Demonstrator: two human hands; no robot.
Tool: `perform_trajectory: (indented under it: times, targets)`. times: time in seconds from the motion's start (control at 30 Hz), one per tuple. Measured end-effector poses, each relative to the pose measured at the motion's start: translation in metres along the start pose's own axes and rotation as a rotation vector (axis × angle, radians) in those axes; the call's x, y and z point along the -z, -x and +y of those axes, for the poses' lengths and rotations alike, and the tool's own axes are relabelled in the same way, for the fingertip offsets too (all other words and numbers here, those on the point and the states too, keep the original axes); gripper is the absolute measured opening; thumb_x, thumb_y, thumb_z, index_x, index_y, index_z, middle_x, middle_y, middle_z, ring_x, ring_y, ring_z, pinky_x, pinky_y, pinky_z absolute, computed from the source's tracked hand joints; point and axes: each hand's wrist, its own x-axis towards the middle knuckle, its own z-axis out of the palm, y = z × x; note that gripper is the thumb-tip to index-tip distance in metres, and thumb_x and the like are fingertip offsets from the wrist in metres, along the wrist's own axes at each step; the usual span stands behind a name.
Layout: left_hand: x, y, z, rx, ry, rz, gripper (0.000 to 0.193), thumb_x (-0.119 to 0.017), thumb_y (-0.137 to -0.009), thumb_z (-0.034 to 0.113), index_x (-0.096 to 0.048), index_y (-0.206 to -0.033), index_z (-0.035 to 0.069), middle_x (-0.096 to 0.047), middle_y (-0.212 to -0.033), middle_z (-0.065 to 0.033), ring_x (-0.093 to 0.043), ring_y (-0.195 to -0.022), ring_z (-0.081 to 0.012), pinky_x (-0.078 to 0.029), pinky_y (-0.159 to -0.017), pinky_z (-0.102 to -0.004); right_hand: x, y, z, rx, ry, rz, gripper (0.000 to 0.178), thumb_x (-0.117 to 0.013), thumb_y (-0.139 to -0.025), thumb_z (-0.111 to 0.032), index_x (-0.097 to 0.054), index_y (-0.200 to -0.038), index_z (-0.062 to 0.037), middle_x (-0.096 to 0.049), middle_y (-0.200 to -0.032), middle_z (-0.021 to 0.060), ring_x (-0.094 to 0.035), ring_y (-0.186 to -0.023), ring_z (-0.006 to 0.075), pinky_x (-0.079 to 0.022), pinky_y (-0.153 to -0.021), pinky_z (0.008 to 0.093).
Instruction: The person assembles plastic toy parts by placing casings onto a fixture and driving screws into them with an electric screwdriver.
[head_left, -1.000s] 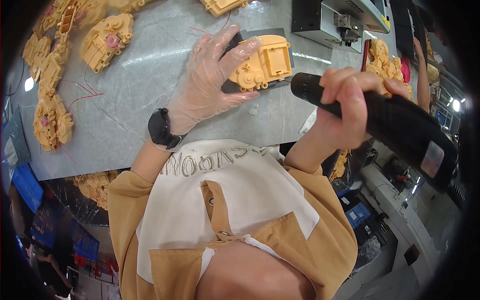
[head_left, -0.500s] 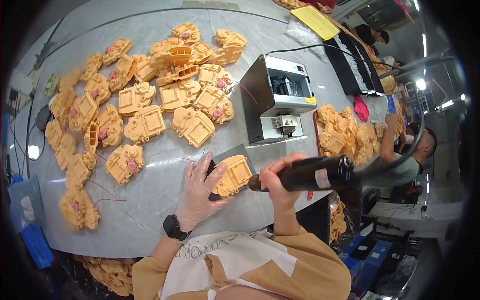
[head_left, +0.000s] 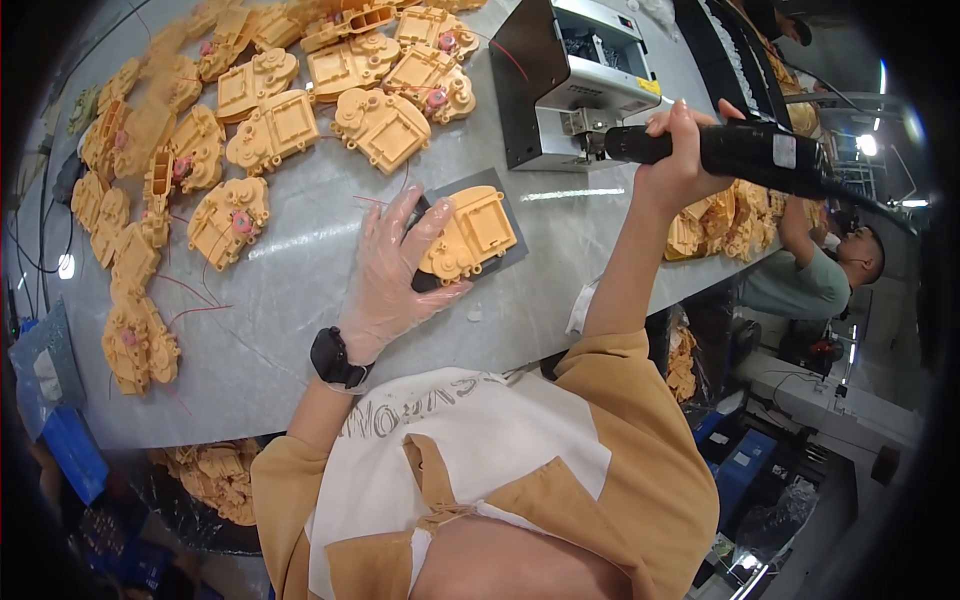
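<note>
My left hand [head_left: 385, 270], in a clear plastic glove, lies around the left side of an orange plastic housing [head_left: 480, 232], with its fingers and thumb against the edge. The housing rests on a dark flat pad [head_left: 511, 208] on the table, its open recess facing up. In my bare right hand [head_left: 678, 160] is a black electric screwdriver [head_left: 758, 152], held level with its tip pointing left. That tip is at the front outlet of a screw feeder [head_left: 535, 85], a black and silver box. Whether a screw is on the tip cannot be seen.
Many similar orange housings [head_left: 265, 130], several with pink-red parts and red wires, cover the left and far side of the grey table [head_left: 300, 330]. More housings [head_left: 735, 215] are heaped at the right. A co-worker [head_left: 815, 260] sits beyond them. A bag of housings [head_left: 215, 480] stands below the table.
My right hand has carried the screwdriver away from the housing, up and right to the feeder's outlet. My left hand stays on the housing. The whole view has shifted with my head.
</note>
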Motion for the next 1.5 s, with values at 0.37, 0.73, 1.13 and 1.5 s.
perform_trajectory:
  times: [0.37, 0.73, 1.13, 1.5]
  targets:
    - [-0.001, 0.009, -0.003, 0.017, 0.022, -0.021, 0.085, -0.081, -0.056, 0.027, -0.041, -0.130, 0.016, -0.039, -0.132, -0.0185, -0.038, -0.122, -0.0347, -0.023, -0.104, -0.0519, 0.006, 0.045, -0.031, -0.174, -0.091, -0.011, 0.042, -0.057, -0.069, 0.010, -0.040, -0.106, 0.0014, -0.053, -0.058, 0.0063, -0.048, -0.043, 0.0133, -0.045, -0.049, 0.0276]
    - [-0.004, 0.010, -0.004, 0.003, 0.007, -0.003, 0.084, -0.079, -0.060, 0.032, -0.038, -0.133, 0.020, -0.038, -0.129, -0.0159, -0.038, -0.120, -0.0318, -0.025, -0.103, -0.0524, -0.001, 0.001, 0.009, -0.099, 0.125, -0.137, 0.035, -0.063, -0.067, 0.005, -0.044, -0.097, 0.0057, -0.055, -0.054, 0.0068, -0.052, -0.046, 0.0123, -0.044, -0.052, 0.0240]
    - [-0.004, 0.009, -0.006, 0.005, 0.017, 0.017, 0.085, -0.079, -0.059, 0.033, -0.038, -0.133, 0.022, -0.039, -0.129, -0.0140, -0.038, -0.120, -0.0303, -0.024, -0.103, -0.0529, 0.002, 0.007, -0.005, 0.057, -0.078, 0.075, 0.041, -0.059, -0.067, 0.011, -0.041, -0.103, 0.0032, -0.057, -0.056, 0.0107, -0.052, -0.044, 0.0140, -0.049, -0.056, 0.0283]
    - [-0.004, 0.014, -0.003, 0.007, -0.008, 0.024, 0.084, -0.079, -0.061, 0.034, -0.037, -0.133, 0.022, -0.038, -0.129, -0.0139, -0.039, -0.120, -0.0299, -0.024, -0.103, -0.0524, -0.001, -0.001, 0.008, -0.158, 0.078, -0.158, 0.036, -0.062, -0.066, 0.007, -0.043, -0.096, 0.0058, -0.057, -0.055, 0.0095, -0.054, -0.045, 0.0143, -0.045, -0.051, 0.0238]
